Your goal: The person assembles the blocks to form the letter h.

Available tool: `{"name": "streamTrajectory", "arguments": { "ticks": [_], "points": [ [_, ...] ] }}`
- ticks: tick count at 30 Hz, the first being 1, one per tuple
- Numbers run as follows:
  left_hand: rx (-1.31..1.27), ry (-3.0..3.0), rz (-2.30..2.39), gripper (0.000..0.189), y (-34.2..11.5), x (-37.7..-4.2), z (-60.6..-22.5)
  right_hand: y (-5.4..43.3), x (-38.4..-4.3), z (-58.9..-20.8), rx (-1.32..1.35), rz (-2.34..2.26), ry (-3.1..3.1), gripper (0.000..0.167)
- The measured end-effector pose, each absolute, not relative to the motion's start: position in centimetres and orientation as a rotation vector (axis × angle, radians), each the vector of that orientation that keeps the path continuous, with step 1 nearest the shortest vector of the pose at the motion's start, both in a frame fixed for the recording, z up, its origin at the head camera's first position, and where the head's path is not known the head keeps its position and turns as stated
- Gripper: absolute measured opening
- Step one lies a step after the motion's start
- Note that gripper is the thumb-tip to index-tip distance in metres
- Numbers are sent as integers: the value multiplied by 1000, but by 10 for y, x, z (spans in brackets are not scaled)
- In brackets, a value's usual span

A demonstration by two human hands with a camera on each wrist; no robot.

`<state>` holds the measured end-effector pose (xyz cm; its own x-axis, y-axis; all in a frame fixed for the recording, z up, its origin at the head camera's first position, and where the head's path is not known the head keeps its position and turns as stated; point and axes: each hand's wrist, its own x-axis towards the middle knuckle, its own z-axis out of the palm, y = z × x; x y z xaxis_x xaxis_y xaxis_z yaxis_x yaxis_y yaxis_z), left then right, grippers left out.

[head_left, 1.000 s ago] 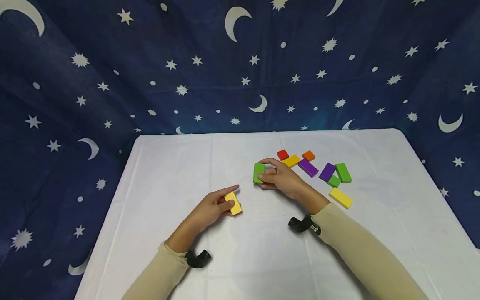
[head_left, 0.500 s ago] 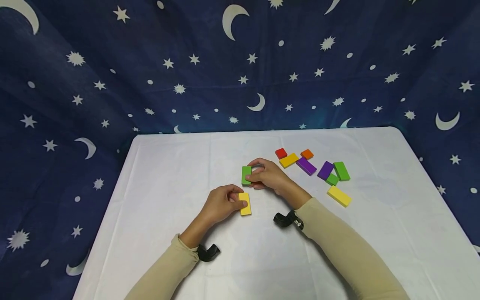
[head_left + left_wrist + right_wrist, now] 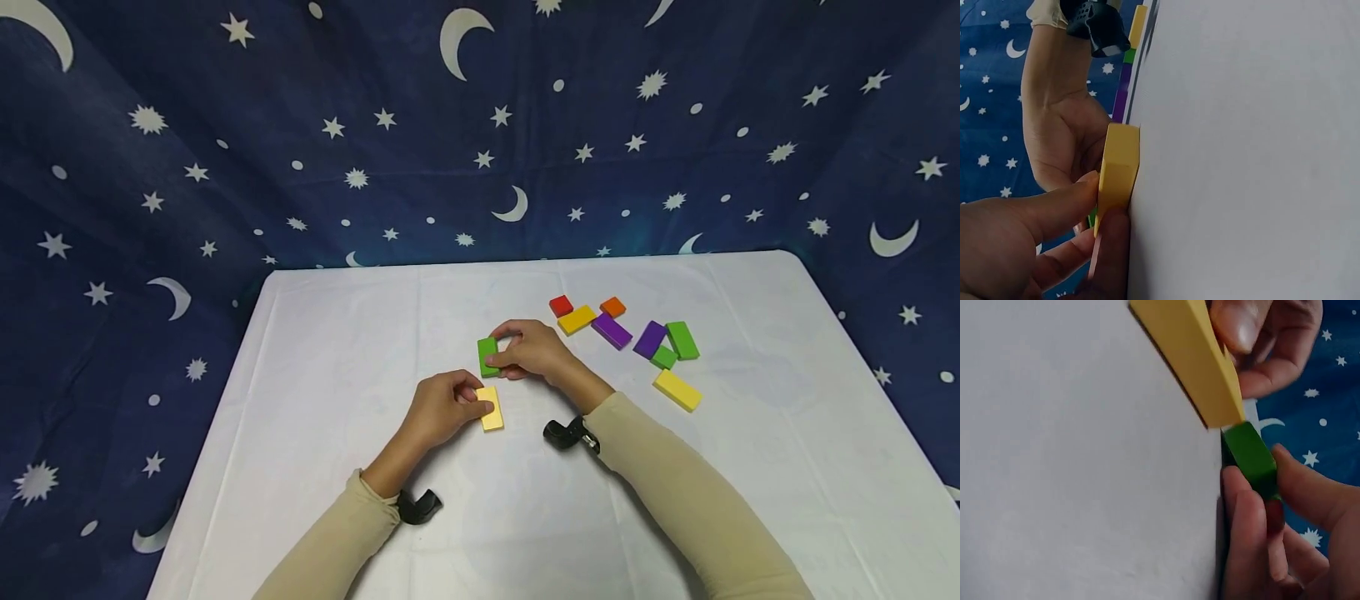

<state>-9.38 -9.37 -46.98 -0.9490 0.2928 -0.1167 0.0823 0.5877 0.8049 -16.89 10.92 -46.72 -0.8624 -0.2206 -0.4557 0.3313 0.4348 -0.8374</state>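
In the head view my left hand (image 3: pixel 446 407) pinches a yellow rectangular block (image 3: pixel 491 410) between thumb and fingers, close to the table surface. Just beyond it, my right hand (image 3: pixel 534 350) grips a green rectangular block (image 3: pixel 487 357), thumb on its top face. A small gap shows between the two blocks from above. From the right wrist, the end of the yellow block (image 3: pixel 1200 369) appears right by the green block (image 3: pixel 1251 456); whether they touch I cannot tell. The left wrist view has the yellow block (image 3: pixel 1119 162) in front, hiding most of the green one.
On the white table (image 3: pixel 337 333), several blocks lie to the right: a red cube (image 3: pixel 561 306), an orange cube (image 3: pixel 612 307), a purple block (image 3: pixel 612 331), another green block (image 3: pixel 682 340) and another yellow block (image 3: pixel 677 390). A dark star-patterned cloth (image 3: pixel 420 150) hangs behind.
Both hands have come together. The left carried the yellow block rightward and turned it more upright in view; the right brought the green block left and slightly nearer, tilting it a little.
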Motion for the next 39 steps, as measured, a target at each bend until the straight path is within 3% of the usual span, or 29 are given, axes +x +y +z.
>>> {"name": "streamTrajectory", "arguments": {
  "ticks": [12,39],
  "points": [
    [211,2382,1439,11,-100,-98,-470,124,-176,-470,-58,-1444,1973,50],
    [165,2355,1458,20,-102,-103,-477,126,-172,-470,-164,-1361,2068,48]
  ]
}}
